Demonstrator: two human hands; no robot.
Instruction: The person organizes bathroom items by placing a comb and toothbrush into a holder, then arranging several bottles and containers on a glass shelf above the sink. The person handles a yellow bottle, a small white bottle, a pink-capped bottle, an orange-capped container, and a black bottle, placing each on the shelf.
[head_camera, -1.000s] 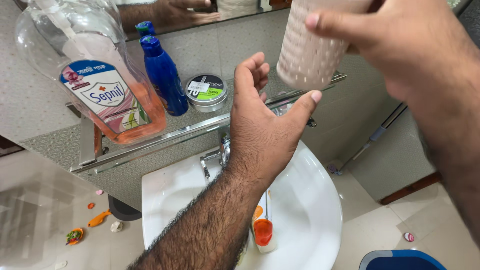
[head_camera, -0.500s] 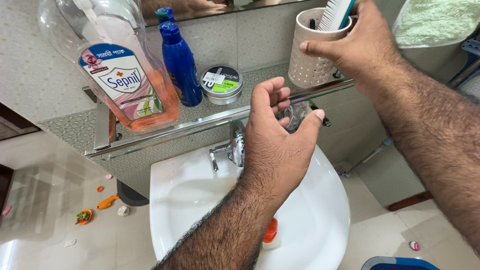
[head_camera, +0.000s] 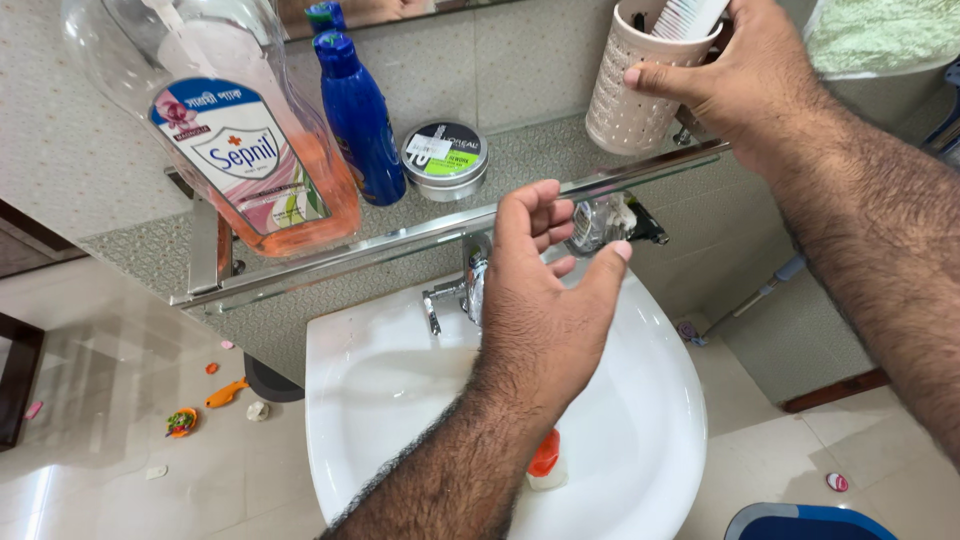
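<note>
My right hand (head_camera: 765, 85) grips a beige perforated holder cup (head_camera: 632, 95) that stands on the right end of a glass shelf (head_camera: 420, 240); a white toothbrush head (head_camera: 685, 15) sticks out of the cup. My left hand (head_camera: 545, 300) hovers open and empty over the white washbasin (head_camera: 640, 440), fingers curled loosely, just below the shelf's edge and in front of the chrome tap (head_camera: 470, 285).
The shelf also carries a large clear bottle with orange liquid (head_camera: 235, 150), a blue bottle (head_camera: 358, 120) and a round silver tin (head_camera: 444, 160). A small orange-capped tube (head_camera: 546, 462) lies in the basin. Small toys (head_camera: 215, 400) litter the floor at left; a blue bin (head_camera: 810, 522) sits bottom right.
My right hand has brought the holder cup down onto the shelf and still grips it. My left hand stayed over the basin, drifting slightly right.
</note>
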